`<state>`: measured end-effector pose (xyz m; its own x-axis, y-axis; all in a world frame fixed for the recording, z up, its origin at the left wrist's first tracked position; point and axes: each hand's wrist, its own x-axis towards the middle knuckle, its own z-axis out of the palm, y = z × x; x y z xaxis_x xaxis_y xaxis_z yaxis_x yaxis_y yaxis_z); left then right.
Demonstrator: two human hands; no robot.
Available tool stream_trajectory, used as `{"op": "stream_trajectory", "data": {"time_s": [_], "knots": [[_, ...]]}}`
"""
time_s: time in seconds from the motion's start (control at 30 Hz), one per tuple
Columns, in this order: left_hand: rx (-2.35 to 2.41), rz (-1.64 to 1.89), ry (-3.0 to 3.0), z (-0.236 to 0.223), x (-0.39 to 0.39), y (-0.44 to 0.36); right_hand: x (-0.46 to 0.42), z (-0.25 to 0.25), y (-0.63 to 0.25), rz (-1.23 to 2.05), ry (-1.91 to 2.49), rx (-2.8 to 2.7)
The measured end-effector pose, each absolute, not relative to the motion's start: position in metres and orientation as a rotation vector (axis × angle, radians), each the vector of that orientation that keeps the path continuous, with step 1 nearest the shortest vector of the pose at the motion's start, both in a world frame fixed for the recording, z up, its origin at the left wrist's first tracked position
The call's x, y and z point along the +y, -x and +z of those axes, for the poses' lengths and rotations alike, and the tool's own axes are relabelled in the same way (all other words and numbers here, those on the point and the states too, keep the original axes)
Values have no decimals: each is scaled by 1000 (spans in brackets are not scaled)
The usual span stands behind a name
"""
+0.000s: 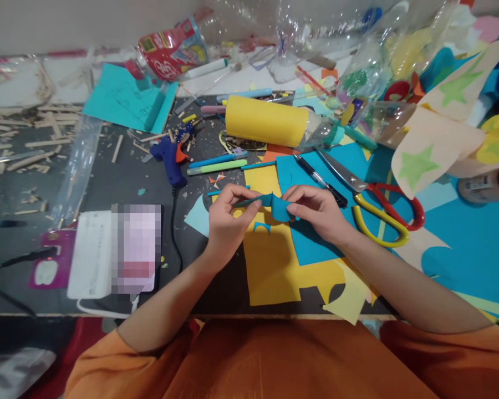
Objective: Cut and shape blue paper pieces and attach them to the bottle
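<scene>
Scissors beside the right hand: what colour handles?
The scissors have one red and one yellow handle, in the head view.

Matte black tabletop (137,177): medium-dim, soft light, seemingly overhead
Flat yellow paper sheet (270,277): soft-edged shadow across middle
Curled blue paper strip (280,210): readable, slightly soft
Clear crumpled plastic (283,22) along top: white glare specks, smeared outlines
Flat rectangular phone (141,244): screen pixelated
Orange fabric sleeves (103,360): wide-angle stretch, soft

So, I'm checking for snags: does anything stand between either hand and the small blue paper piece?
Nothing visible does: the left hand and right hand both pinch the blue paper piece directly. The yellow sheet lies below, not between.
</scene>
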<state>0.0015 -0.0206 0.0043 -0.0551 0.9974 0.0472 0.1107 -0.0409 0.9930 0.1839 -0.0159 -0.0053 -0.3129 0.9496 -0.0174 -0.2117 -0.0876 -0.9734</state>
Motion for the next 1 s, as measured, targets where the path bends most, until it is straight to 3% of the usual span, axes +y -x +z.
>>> {"op": "stream_trajectory", "data": {"time_s": [0.33,1.0], "knots": [[1097,953,-1877,2,-24,1,-20,3,-181,1404,984,-1494],[1209,1000,-1582,9,-26,3,-20,-6,-179,1368,898,-1392]]}}
